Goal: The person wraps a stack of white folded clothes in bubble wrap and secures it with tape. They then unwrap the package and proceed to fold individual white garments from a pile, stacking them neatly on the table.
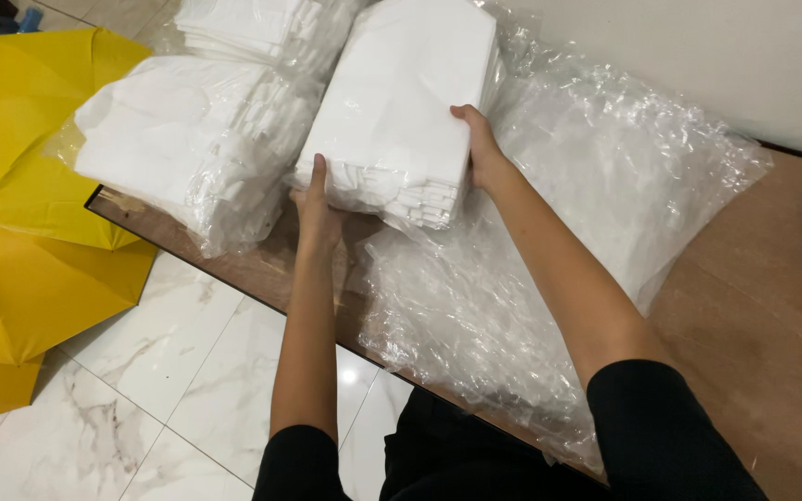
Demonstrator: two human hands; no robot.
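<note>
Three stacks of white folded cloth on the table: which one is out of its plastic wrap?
The right-hand stack, gripped by the left hand and right hand. Its top is bare, while the left stack and the far stack are in clear plastic.

clear plastic bags (596, 186), bagged white stacks (187, 139)

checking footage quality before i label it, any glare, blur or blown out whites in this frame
Head view: sharp overall, no motion blur on the left hand or right hand. The stack of white folded cloth is nearly blown out on top, its layers showing only at the near edge. The clear plastic wrap carries scattered glints. The marble floor shows a soft lamp reflection.
</note>
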